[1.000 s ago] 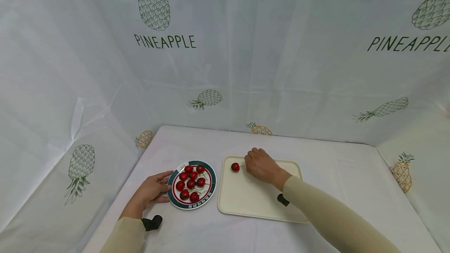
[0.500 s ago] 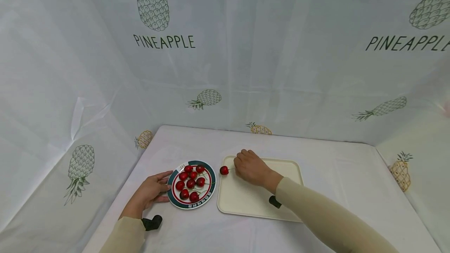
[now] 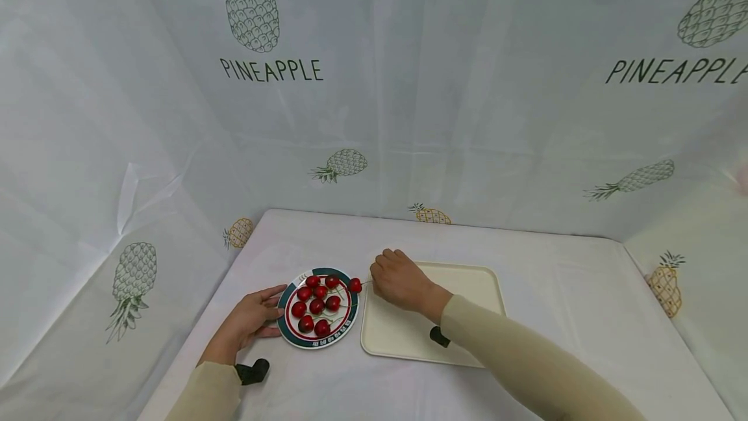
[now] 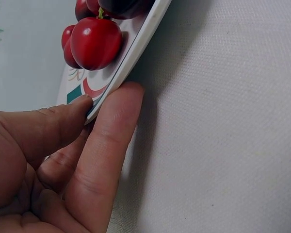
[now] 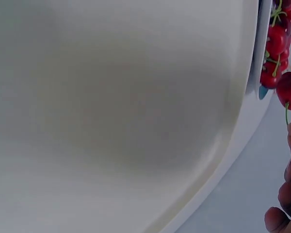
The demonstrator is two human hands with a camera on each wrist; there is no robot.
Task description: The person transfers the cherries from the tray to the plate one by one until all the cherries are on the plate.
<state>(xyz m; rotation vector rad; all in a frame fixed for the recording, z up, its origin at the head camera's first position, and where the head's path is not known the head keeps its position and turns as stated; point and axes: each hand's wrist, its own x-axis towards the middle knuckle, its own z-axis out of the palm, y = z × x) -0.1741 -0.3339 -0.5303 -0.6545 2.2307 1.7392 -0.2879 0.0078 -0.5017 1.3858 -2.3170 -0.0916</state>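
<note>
By its stem, a red cherry [image 3: 354, 285] hangs from the fingertips of my right hand [image 3: 403, 283], at the right rim of a round plate. The right wrist view shows the thin green stem pinched at the edge of the picture. Several more cherries [image 3: 317, 306] with stems lie on the plate [image 3: 315, 344], which is white with a dark green band and a red ring. My left hand [image 3: 251, 316] holds the plate's left rim. In the left wrist view the thumb [image 4: 63, 121] lies on top of the rim and a finger [image 4: 114, 126] against its outer side.
A cream rectangular tray [image 3: 421, 330] lies right of the plate, under my right hand and forearm; no fruit shows on its visible part. White cloth [image 3: 327, 382] covers the table. A pineapple-printed sheet [image 3: 444, 115] rises behind and at both sides.
My right hand has moved left, carrying the cherry from over the tray to the plate's right rim. The left hand and plate have stayed in place.
</note>
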